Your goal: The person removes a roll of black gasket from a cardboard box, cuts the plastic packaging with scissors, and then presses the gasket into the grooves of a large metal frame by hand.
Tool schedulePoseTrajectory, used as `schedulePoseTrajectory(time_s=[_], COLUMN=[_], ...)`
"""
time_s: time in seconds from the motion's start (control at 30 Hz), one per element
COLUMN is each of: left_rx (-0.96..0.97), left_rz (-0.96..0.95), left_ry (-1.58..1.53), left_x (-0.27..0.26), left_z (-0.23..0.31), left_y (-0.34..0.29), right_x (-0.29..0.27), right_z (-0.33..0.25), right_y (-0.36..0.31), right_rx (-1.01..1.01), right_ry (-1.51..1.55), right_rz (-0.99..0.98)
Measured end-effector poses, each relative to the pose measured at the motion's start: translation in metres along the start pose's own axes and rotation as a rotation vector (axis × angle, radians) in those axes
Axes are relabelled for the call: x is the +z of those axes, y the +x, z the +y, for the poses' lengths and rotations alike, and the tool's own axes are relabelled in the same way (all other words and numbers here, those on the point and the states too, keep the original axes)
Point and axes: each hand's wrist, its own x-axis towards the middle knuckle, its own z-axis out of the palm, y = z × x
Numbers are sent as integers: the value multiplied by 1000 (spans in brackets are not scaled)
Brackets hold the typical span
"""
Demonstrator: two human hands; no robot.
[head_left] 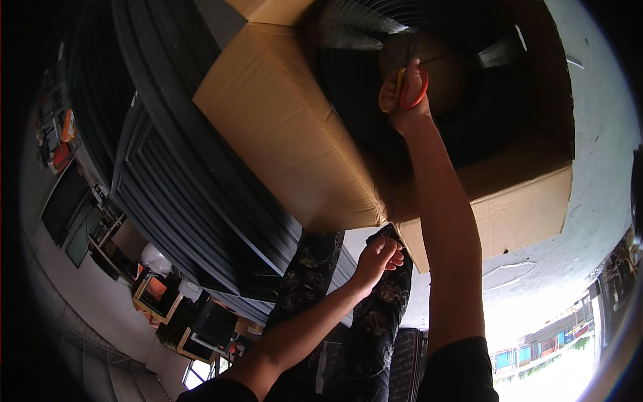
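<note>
An open cardboard box point(288, 127) stands in front of me with its flaps folded out. Inside it lies a large coil of black strip or tubing point(348, 87), wound around a round brown middle. My right hand point(405, 100) reaches over the coil and grips a pair of scissors point(416, 94) by the red-orange handles. The dark blades point away from me, and I cannot tell whether they touch the coil. Below the box's near corner, my left hand point(380, 261) is held with curled fingers close to my dark patterned trouser leg. Nothing shows in it.
Long dark grey profiles point(181, 167) are stacked left of the box. Shiny clear wrap point(502, 50) catches light in the box. A pale floor point(603, 127) runs along the right, with a bright opening point(542, 355) at lower right. Framed panels point(157, 295) and clutter stand at far left.
</note>
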Motion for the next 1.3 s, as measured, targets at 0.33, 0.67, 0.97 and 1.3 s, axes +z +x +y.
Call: schedulePoseTrajectory(time_s=[0.33,0.67,0.97,1.3], left_rx=[29,39,51,51], left_rz=[39,47,40,34], left_ry=[-70,-160,-196,-207], left_x=[-4,1,1,4], left_z=[7,6,10,12], left_y=[-3,-5,-3,0], right_x=[-44,-87,-90,-86], right_z=[27,-106,-118,-133], right_y=[-115,-108,-91,-85], right_rx=[-326,-144,-82,-136], right_ry=[-1509,-1849,-1983,-2078], right_rz=[-66,666,752,715])
